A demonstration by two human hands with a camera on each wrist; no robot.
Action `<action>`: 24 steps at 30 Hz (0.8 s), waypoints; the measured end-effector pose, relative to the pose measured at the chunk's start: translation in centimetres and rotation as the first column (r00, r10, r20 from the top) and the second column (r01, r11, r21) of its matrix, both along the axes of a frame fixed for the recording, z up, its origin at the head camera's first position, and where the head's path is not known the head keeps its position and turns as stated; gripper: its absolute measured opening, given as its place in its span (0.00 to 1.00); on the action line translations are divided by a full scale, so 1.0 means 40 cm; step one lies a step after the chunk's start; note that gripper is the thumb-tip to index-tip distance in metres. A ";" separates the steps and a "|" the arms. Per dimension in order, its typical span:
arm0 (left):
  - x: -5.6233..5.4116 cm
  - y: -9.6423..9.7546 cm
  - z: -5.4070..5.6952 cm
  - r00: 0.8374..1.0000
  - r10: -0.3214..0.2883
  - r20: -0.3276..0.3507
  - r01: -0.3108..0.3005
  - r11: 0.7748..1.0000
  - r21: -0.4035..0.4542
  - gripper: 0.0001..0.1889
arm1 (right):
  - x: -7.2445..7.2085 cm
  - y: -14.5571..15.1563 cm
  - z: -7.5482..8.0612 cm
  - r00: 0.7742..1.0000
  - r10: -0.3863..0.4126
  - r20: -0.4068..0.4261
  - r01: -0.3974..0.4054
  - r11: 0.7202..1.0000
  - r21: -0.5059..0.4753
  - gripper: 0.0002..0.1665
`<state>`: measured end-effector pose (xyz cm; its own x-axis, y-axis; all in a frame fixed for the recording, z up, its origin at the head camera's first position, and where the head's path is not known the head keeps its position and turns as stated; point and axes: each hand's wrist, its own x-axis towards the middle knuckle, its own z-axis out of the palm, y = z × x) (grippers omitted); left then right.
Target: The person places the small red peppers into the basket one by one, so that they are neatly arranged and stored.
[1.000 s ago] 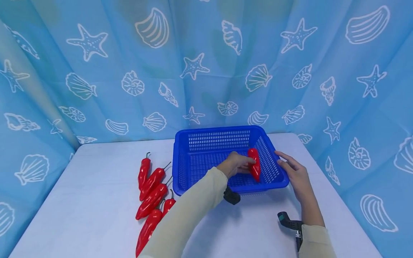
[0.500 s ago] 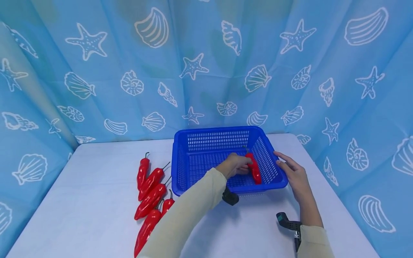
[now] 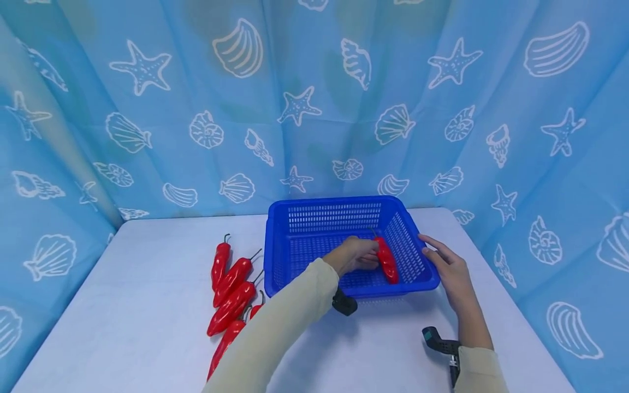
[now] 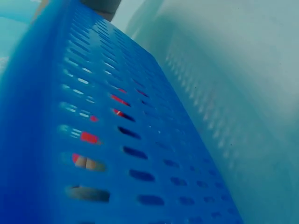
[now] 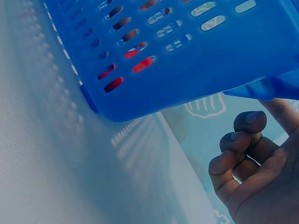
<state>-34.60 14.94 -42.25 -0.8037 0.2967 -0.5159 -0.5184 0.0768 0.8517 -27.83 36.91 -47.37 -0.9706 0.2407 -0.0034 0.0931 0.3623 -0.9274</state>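
Observation:
Inside the blue plastic basket [image 3: 319, 206], a red chili pepper [image 3: 387, 262] lies slanted along the right side, its green stem toward the back. My left hand [image 3: 357, 254] reaches in over the front rim and grips the pepper's upper part from the left, fingers curled; its far side is hidden. In the left wrist view, bits of the red pepper [image 4: 89, 137] and fingers [image 4: 88, 163] show through the basket's slots. At the right rim, my right hand [image 3: 449, 267] holds the edge with thumb and index finger. The right wrist view shows its other fingers [image 5: 233, 142] curled below the rim.
Several red chili peppers [image 3: 236, 303] lie in a group on the white table [image 3: 137, 305], left of the basket; my left sleeve [image 3: 285, 322] hides part of them. A blue curtain [image 3: 314, 98] with white shell prints hangs behind and on both sides.
The pepper in the basket has tipped, its stem end swinging left and its lower end settling nearer the front. My left hand has shifted slightly left. My right hand stays on the rim.

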 end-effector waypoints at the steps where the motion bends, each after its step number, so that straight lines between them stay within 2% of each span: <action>1: -0.001 -0.003 0.002 1.000 -0.007 0.004 0.007 1.000 0.011 0.13 | 0.000 0.000 0.000 1.000 -0.001 -0.001 0.001 1.000 0.002 0.38; 5: -0.004 -0.010 0.016 0.999 -0.033 0.004 0.033 0.999 0.038 0.07 | -0.001 0.003 0.000 1.000 0.007 -0.008 -0.007 1.000 -0.002 0.38; 11: -0.002 -0.020 0.037 0.999 -0.049 -0.025 0.050 0.997 0.062 0.04 | -0.003 0.007 0.002 1.000 0.002 -0.005 -0.002 1.000 -0.027 0.37; 16: 0.009 -0.047 0.051 0.998 -0.045 -0.049 0.049 0.995 0.086 0.10 | 0.000 0.003 -0.001 1.000 -0.002 -0.001 0.002 1.000 -0.021 0.37; 19: 0.017 -0.064 0.065 0.996 -0.064 -0.069 0.072 0.991 0.114 0.13 | 0.000 0.000 -0.005 1.000 0.005 -0.004 -0.005 1.000 -0.014 0.37; 24: 0.029 -0.089 0.090 0.990 -0.101 -0.103 0.116 0.980 0.161 0.14 | 0.000 -0.004 -0.005 1.000 0.010 -0.009 -0.010 1.000 -0.017 0.38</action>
